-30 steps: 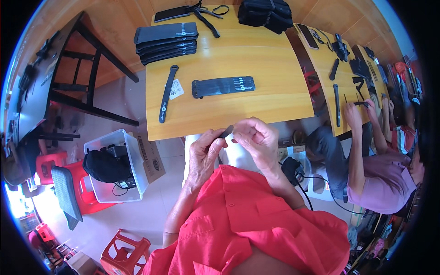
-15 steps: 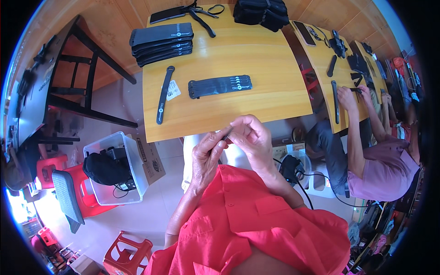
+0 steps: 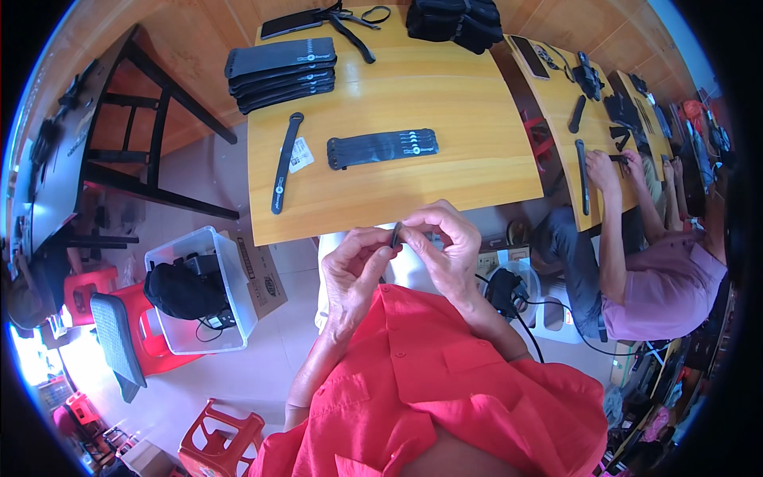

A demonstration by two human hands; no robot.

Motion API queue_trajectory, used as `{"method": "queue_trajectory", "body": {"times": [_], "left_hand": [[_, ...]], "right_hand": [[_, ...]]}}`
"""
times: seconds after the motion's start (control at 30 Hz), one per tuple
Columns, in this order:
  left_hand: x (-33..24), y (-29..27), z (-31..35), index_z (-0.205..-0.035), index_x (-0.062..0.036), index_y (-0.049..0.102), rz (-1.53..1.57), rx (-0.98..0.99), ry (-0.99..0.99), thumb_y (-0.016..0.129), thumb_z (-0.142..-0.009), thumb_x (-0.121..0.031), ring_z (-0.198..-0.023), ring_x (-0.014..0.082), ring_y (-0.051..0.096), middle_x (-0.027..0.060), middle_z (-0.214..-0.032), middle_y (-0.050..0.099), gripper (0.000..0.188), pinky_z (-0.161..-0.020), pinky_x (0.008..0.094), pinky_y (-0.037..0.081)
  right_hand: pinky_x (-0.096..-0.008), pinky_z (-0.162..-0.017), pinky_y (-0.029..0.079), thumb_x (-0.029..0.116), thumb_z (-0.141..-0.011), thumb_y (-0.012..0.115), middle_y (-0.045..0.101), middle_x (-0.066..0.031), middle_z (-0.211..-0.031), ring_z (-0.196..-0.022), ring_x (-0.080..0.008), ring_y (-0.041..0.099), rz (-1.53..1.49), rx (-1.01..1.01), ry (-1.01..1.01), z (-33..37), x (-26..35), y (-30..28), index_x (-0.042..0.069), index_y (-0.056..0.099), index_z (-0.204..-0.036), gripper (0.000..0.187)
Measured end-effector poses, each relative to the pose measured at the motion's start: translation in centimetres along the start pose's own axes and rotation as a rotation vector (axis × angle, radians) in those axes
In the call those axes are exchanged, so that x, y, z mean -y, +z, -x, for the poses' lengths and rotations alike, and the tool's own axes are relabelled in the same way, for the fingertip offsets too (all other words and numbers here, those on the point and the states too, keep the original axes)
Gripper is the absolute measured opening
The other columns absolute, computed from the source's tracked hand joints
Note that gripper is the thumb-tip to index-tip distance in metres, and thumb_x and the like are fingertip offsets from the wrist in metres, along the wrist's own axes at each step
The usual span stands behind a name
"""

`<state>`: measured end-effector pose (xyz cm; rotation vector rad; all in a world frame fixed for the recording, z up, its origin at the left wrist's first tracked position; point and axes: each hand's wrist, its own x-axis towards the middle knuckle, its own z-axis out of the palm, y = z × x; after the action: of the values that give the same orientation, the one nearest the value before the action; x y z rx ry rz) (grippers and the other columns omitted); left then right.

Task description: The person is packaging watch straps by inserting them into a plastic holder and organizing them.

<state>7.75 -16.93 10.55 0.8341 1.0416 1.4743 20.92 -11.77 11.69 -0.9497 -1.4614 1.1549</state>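
Just past the table's near edge, my left hand (image 3: 354,266) and my right hand (image 3: 447,248) meet fingertip to fingertip. Both pinch a small dark strip (image 3: 396,234), seen nearly edge-on; the fingers cover much of it, so its full shape is hidden. Beyond them on the wooden table (image 3: 461,103) lies a fanned bundle of black straps (image 3: 373,149) with pale printing at the right end. One single black strap (image 3: 287,167) with a holed end lies left of it, over a white label (image 3: 300,155). A thick stack of black straps (image 3: 282,71) sits at the far left.
Far on the table are a dark flat device (image 3: 290,24), black cords (image 3: 350,40) and a black bundle (image 3: 453,22). At right a co-worker (image 3: 664,278) handles black straps at another table. A clear bin (image 3: 242,298) and red stool (image 3: 222,437) stand left.
The dark strip between my fingertips has turned more upright. My left hand's fingers have spread and lifted a little, and my right hand has shifted slightly right.
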Motion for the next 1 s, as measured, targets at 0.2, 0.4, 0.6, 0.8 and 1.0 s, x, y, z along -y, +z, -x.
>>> {"method": "queue_trajectory", "body": {"times": [0.2,0.4,0.6,0.8,1.0], "left_hand": [[-0.08,-0.19,-0.37,-0.092,0.0054,0.058,0.089,-0.046,-0.127,0.053,-0.086,-0.001,-0.083,0.0149,0.061,0.0102,-0.089,0.06,0.01,-0.079,0.0278,0.051],[-0.22,-0.38,-0.37,-0.087,0.0042,0.059,0.129,-0.068,-0.196,0.054,-0.085,-0.002,-0.082,0.0147,0.061,0.0085,-0.086,0.059,0.008,-0.078,0.0299,0.054],[-0.26,-0.61,-0.29,-0.084,0.0053,0.061,0.178,-0.049,-0.217,0.054,-0.084,0.001,-0.083,0.016,0.062,0.0076,-0.086,0.058,0.008,-0.078,0.0309,0.055],[-0.22,-0.32,-0.18,-0.083,0.0036,0.06,0.17,-0.053,-0.217,0.052,-0.083,0.001,-0.08,0.0165,0.063,0.0085,-0.083,0.061,0.008,-0.075,0.0319,0.056],[0.3,-0.71,-0.1,-0.086,0.0049,0.059,0.218,-0.029,-0.251,0.056,-0.08,0.007,-0.084,0.0167,0.062,0.0072,-0.086,0.058,0.007,-0.079,0.0307,0.055]], "right_hand": [[-0.0261,-0.059,0.048,-0.008,-0.069,0.066,0.059,-0.0088,-0.078,-0.069,-0.0179,0.06,0.201,0.048,-0.204,0.11,-0.31,0.28,-0.001,0.063,-0.08,0.014],[-0.0269,-0.059,0.047,-0.009,-0.067,0.067,0.059,-0.0089,-0.077,-0.068,-0.0189,0.059,0.222,0.052,-0.219,0.22,-0.53,0.25,0.0,0.064,-0.081,0.017],[-0.0267,-0.059,0.047,-0.009,-0.067,0.067,0.059,-0.009,-0.078,-0.069,-0.0189,0.059,0.209,0.074,-0.2,0.28,-0.19,-0.02,0.0,0.064,-0.081,0.017],[-0.0267,-0.061,0.047,-0.007,-0.067,0.068,0.06,-0.009,-0.078,-0.07,-0.0187,0.06,0.212,0.085,-0.172,0.42,-0.23,-0.36,0.001,0.064,-0.081,0.016],[-0.0268,-0.062,0.047,-0.007,-0.068,0.067,0.06,-0.0089,-0.078,-0.071,-0.0187,0.06,0.214,0.092,-0.157,0.6,-0.26,-0.48,0.001,0.065,-0.081,0.015]]}}
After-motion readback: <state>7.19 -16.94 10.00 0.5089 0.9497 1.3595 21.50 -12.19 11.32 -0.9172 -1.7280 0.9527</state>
